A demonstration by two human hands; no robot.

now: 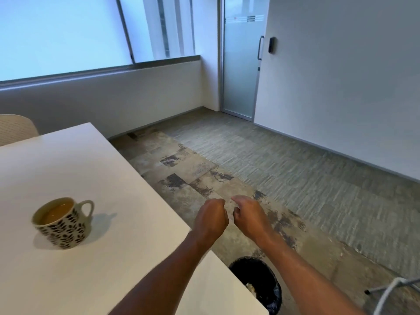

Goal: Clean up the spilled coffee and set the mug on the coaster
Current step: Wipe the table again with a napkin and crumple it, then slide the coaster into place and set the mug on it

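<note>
A white mug [62, 223] with a dark leaf pattern stands upright on the white table [113, 178], at its left side, handle pointing right. Light brown coffee fills it partway. My left hand [211, 218] hovers past the table's right edge with its fingers curled into a fist and nothing in it. My right hand [248, 218] is just beside it over the floor, fingers loosely curled, also holding nothing. No coaster, cloth or spill shows in this view.
A black-lined waste bin [256, 283] with some crumpled white paper inside stands on the floor under the table's right edge. A cream chair back [16, 128] is at far left. A chair leg [391, 289] shows at lower right. A frosted glass door [241, 64] stands beyond the carpet.
</note>
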